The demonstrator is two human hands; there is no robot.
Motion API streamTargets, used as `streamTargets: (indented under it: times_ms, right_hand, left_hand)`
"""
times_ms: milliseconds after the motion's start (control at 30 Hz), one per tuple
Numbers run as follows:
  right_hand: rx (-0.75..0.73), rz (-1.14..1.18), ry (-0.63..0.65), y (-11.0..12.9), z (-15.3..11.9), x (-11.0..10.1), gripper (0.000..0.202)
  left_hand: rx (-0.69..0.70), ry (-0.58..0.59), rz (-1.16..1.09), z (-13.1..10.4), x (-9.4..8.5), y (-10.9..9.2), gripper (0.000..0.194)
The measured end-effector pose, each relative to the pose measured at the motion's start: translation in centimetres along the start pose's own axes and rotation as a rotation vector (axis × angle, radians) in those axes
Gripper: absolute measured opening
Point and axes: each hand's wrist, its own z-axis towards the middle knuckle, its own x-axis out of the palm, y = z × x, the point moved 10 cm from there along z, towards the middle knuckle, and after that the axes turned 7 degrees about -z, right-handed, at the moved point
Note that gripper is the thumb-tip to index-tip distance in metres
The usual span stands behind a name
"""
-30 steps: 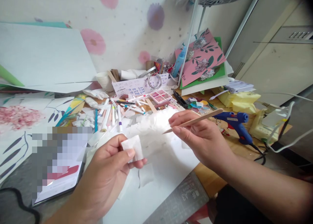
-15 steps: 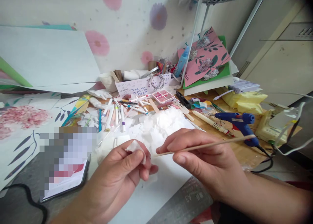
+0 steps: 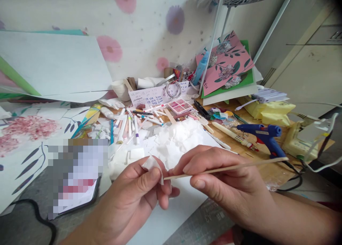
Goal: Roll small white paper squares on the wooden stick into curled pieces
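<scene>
A small piece of white tissue paper (image 3: 153,164) is pinched between the thumb and fingers of my left hand (image 3: 141,189). My right hand (image 3: 224,177) grips a thin wooden stick (image 3: 240,166), held nearly level. The stick's left tip is right beside the tissue; whether they touch I cannot tell. Beneath both hands lies a white sheet of paper (image 3: 160,220) on a grey cutting mat (image 3: 197,220). Just beyond the hands is a heap of white tissue pieces (image 3: 179,134).
Markers (image 3: 123,129) lie scattered behind the tissue heap. At the right are a blue glue gun (image 3: 263,133) with its cable and a yellow pack (image 3: 272,111). A phone (image 3: 80,188) rests at the left beside a flower picture (image 3: 32,131). Pink floral card (image 3: 227,65) leans at the back.
The stick's tip has come closer to the tissue in my left hand. Both hands keep their holds. The whole view has shifted slightly.
</scene>
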Motion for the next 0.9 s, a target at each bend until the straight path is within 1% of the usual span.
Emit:
streamTargets:
  times_ms: [300, 567, 767, 900]
  right_hand:
    - [0.008, 0.0, 0.029, -0.04, 0.06, 0.29, 0.016]
    - [0.006, -0.019, 0.01, -0.07, -0.09, 0.07, 0.016]
    - [-0.004, -0.054, 0.008, 0.06, -0.02, 0.0, 0.014]
    - [0.0, -0.012, 0.018, 0.08, 0.0, 0.05, 0.018]
  left_hand:
    - [0.007, -0.014, 0.002, -0.12, -0.22, 0.01, 0.018]
    - [0.001, -0.012, 0.014, 0.12, 0.08, -0.02, 0.02]
    - [-0.002, -0.017, 0.024, 0.02, -0.07, 0.05, 0.018]
    - [-0.003, 0.006, 0.006, 0.0, -0.03, 0.15, 0.013]
